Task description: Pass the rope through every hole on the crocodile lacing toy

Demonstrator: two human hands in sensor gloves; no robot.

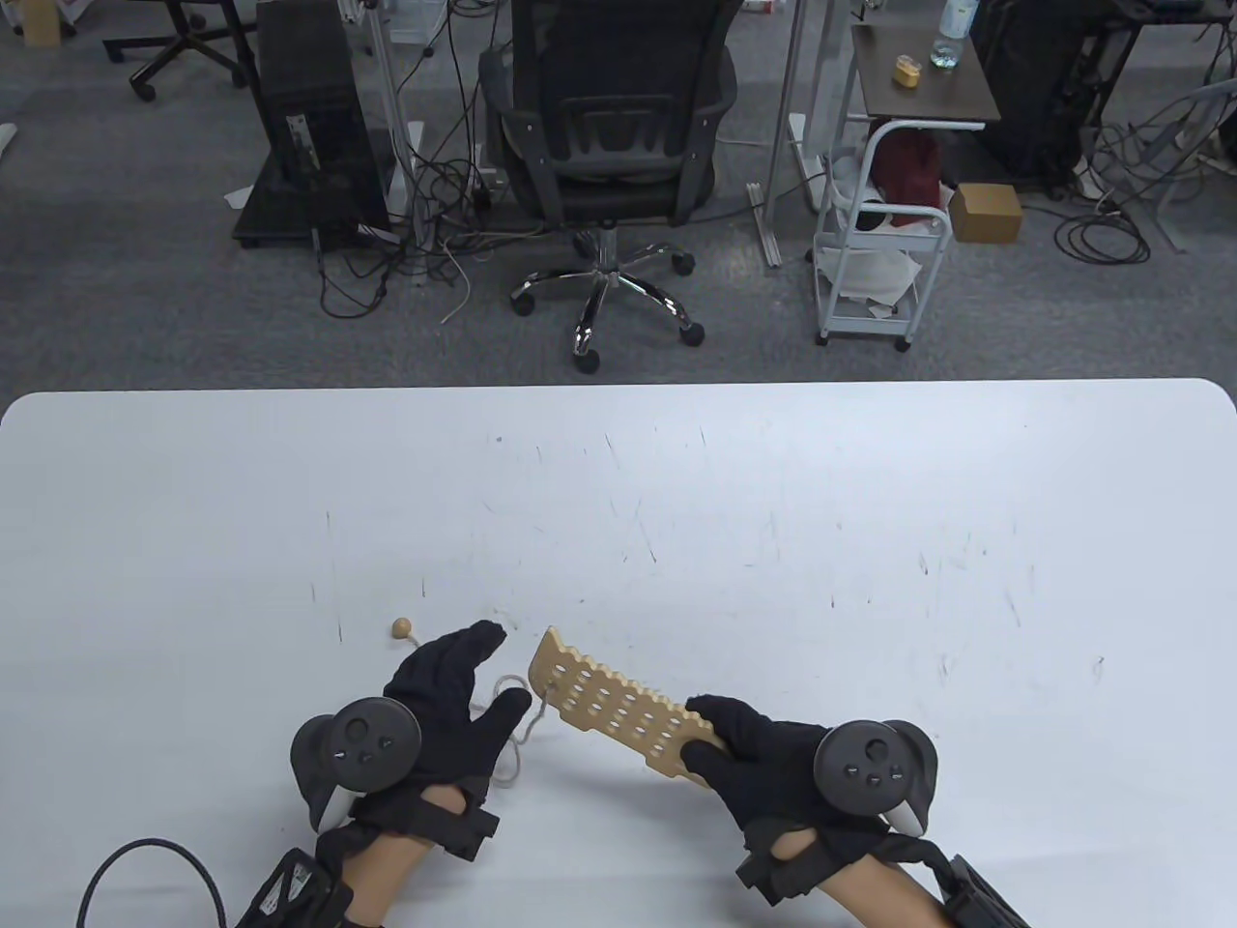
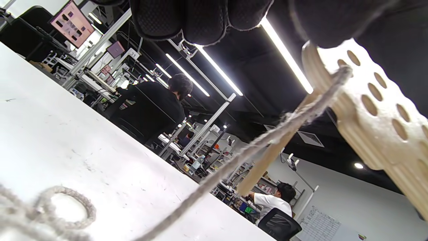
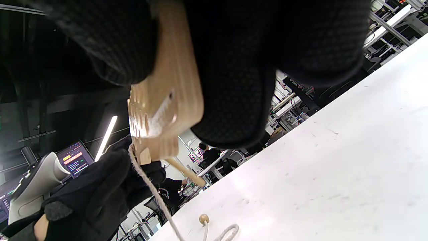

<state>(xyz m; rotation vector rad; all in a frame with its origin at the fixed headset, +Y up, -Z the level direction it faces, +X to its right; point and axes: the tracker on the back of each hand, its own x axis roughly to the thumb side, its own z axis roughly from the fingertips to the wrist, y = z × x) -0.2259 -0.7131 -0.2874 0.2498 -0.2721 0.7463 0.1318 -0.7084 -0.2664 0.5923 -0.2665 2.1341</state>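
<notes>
Table view: one wooden crocodile lacing toy (image 1: 618,710) is held above the white table (image 1: 773,503) near its front edge, long axis diagonal – far end up-left, near end down-right. Right hand (image 1: 763,759) grips the near end, fingers curled round it. Left hand (image 1: 449,706) sits just left of the toy, fingers fairly straight; whether it pinches the rope (image 1: 522,735) cannot be told. One rope enters a hole near the far end; one wooden bead (image 1: 401,629) lies on the table left of the hand. No readable writing.

Left wrist view: the rope runs taut from the toy's end hole down to loose loops on the table – fingertips (image 2: 204,23) hang above.

Right wrist view: the fingers (image 3: 234,83) clamp the board.
</notes>
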